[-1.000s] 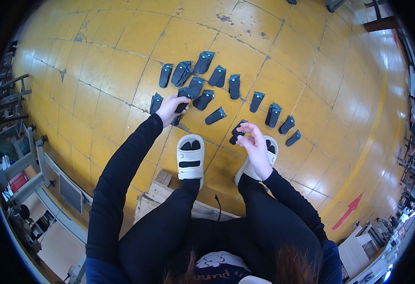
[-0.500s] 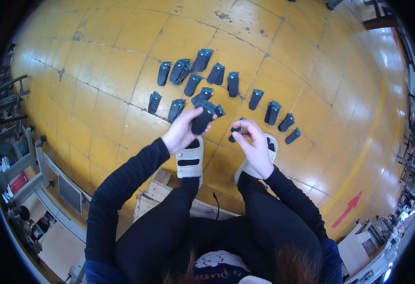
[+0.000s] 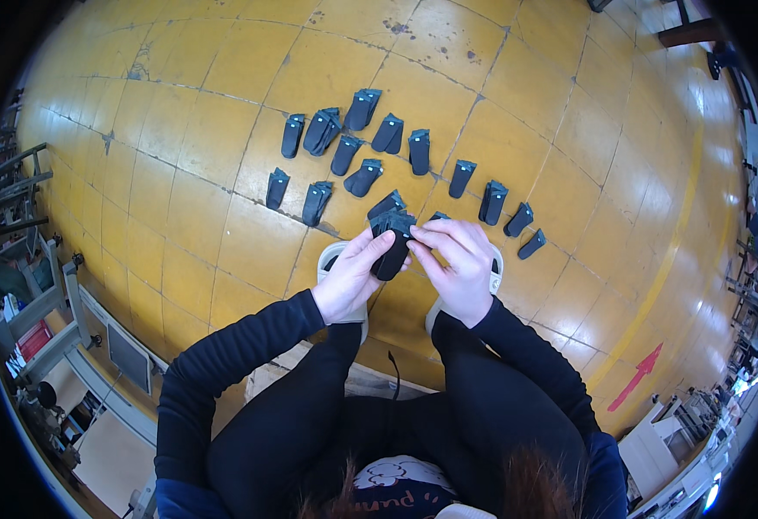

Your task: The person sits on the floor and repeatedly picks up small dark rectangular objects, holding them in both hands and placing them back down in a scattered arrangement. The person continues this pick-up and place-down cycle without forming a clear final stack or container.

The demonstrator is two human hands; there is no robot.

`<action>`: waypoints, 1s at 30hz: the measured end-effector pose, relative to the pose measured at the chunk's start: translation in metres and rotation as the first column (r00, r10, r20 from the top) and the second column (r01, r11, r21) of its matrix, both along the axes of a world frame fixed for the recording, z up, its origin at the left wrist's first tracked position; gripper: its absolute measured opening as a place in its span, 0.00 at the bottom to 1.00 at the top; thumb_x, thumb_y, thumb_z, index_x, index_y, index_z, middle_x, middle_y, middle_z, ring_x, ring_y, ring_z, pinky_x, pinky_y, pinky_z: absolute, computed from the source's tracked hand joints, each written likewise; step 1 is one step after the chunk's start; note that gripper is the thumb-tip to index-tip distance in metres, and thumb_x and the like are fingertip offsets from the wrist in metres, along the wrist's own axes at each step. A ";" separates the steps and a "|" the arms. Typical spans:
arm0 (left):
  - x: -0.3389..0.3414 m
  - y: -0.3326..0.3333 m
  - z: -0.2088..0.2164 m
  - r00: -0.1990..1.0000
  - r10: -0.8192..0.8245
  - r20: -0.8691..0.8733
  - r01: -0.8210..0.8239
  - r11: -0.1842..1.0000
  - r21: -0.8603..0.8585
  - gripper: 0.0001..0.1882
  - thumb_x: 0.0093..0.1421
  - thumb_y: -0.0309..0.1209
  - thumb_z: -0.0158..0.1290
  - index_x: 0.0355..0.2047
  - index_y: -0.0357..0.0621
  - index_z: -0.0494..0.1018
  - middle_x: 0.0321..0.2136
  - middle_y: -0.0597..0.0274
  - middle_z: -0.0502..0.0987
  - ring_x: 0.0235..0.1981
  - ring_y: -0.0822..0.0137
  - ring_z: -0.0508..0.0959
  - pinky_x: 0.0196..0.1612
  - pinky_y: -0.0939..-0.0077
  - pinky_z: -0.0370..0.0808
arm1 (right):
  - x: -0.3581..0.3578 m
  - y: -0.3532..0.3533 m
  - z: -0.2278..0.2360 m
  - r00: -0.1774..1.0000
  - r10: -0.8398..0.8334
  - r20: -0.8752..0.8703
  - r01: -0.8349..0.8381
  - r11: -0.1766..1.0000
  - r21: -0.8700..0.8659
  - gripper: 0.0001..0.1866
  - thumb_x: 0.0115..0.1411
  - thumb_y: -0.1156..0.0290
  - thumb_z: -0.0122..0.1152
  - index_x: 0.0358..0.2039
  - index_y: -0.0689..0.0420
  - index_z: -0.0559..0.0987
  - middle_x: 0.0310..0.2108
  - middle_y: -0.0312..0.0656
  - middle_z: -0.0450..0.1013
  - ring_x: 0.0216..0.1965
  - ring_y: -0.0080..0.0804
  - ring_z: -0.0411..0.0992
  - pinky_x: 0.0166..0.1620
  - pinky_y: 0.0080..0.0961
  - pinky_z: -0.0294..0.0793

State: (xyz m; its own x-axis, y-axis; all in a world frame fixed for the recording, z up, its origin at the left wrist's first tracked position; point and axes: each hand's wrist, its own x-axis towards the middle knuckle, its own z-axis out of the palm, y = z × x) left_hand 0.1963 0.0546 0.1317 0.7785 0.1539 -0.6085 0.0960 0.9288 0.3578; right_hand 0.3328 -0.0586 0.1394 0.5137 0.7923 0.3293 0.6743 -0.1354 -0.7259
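My left hand (image 3: 341, 284) grips a bundle of dark, rounded, tongue-shaped pieces (image 3: 391, 262) with teal upper ends, its thumb lying across the front. Against the bundle's upper right edge, the thumb and fingers of my right hand (image 3: 459, 264) are pinched at the teal ends. Just beyond the bundle, a similar pile (image 3: 386, 203) lies on the floor, partly covered. Behind my right fingers the tip of another pile (image 3: 439, 216) shows. Several more small piles (image 3: 317, 203) of these pieces, many with a small pale label, are spread further out.
Yellow tiled floor (image 3: 197, 138) stretches all around, with a red arrow (image 3: 636, 377) at the right. My feet in pale sandals (image 3: 497, 270) are below my hands, beside wooden slats (image 3: 379, 386). Metal frames (image 3: 72, 333) stand at the left, and a wooden-topped piece (image 3: 690, 33) at the upper right.
My left hand has shifted right and nearer to me with the bundle. My right hand has come left, from apart to touching the bundle's edge.
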 end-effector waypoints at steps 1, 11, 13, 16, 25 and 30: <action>0.002 0.000 0.004 1.000 0.007 -0.001 -0.007 1.000 -0.003 0.18 0.68 0.35 0.45 0.55 0.42 0.63 0.43 0.65 0.73 0.40 0.74 0.74 0.48 0.77 0.72 | 0.001 0.000 0.001 1.000 0.001 0.025 -0.001 1.000 0.006 0.09 0.45 0.73 0.69 0.30 0.55 0.82 0.28 0.33 0.75 0.27 0.28 0.72 0.30 0.25 0.65; -0.001 0.000 0.004 0.997 -0.070 -0.041 0.074 0.990 0.123 0.18 0.67 0.35 0.46 0.54 0.41 0.64 0.44 0.66 0.73 0.43 0.74 0.73 0.50 0.77 0.69 | 0.003 -0.001 0.008 0.997 0.010 -0.077 -0.013 0.999 -0.035 0.09 0.44 0.76 0.69 0.28 0.56 0.80 0.29 0.36 0.75 0.29 0.32 0.73 0.33 0.27 0.67; -0.002 -0.001 0.002 0.994 -0.099 -0.041 0.103 0.987 0.122 0.18 0.67 0.35 0.46 0.53 0.41 0.65 0.43 0.65 0.73 0.43 0.74 0.73 0.50 0.76 0.69 | 0.004 -0.003 0.007 0.984 0.026 -0.176 -0.037 0.997 -0.064 0.09 0.44 0.79 0.68 0.28 0.58 0.78 0.30 0.39 0.75 0.31 0.34 0.73 0.35 0.28 0.69; -0.002 0.001 0.000 0.996 -0.088 -0.021 0.089 0.994 0.058 0.17 0.67 0.37 0.45 0.52 0.40 0.66 0.43 0.64 0.73 0.42 0.73 0.73 0.50 0.75 0.69 | 0.006 -0.004 0.005 0.958 0.098 -0.269 -0.119 0.991 -0.061 0.08 0.47 0.81 0.65 0.28 0.60 0.75 0.32 0.41 0.74 0.32 0.36 0.72 0.36 0.29 0.70; 0.002 0.024 0.002 0.997 -0.012 0.071 0.012 1.000 0.004 0.20 0.68 0.39 0.40 0.55 0.40 0.64 0.50 0.56 0.72 0.48 0.69 0.74 0.53 0.73 0.69 | -0.003 -0.019 0.001 0.761 0.120 -0.637 -0.069 0.992 0.105 0.04 0.59 0.82 0.57 0.34 0.62 0.71 0.32 0.41 0.75 0.32 0.27 0.74 0.38 0.20 0.73; 0.004 0.016 0.013 0.998 -0.047 0.044 0.046 0.999 0.017 0.24 0.66 0.39 0.40 0.58 0.39 0.61 0.55 0.56 0.68 0.55 0.68 0.68 0.59 0.68 0.64 | 0.016 -0.010 -0.003 0.627 -0.166 -0.761 0.128 0.986 -0.109 0.04 0.62 0.80 0.54 0.37 0.63 0.70 0.32 0.38 0.74 0.30 0.21 0.73 0.36 0.17 0.71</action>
State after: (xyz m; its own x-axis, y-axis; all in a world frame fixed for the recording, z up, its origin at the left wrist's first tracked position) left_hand 0.2001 0.0704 0.1448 0.8114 0.1265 -0.5707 0.1226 0.9178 0.3777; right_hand 0.3492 -0.0681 0.1365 0.6768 0.6860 -0.2671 -0.1527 -0.2241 -0.9625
